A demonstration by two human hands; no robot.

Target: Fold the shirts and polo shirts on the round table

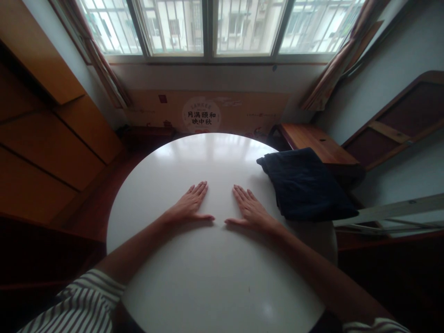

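My left hand lies flat on the white round table, palm down, its thumb stretched toward the middle. Mirroring it, my right hand rests flat on the same surface with the thumb pointing inward. A small gap separates the two thumb tips. Neither hand holds anything. To the right of my right hand, a folded dark navy cloth, perhaps a garment, lies at the table's right edge and hangs slightly past it. My right hand does not touch it.
Behind the table stands a low wooden bench or small table on the right. A printed cardboard panel leans under the barred window. Wooden cabinets line the left side. Curtains hang at both window ends.
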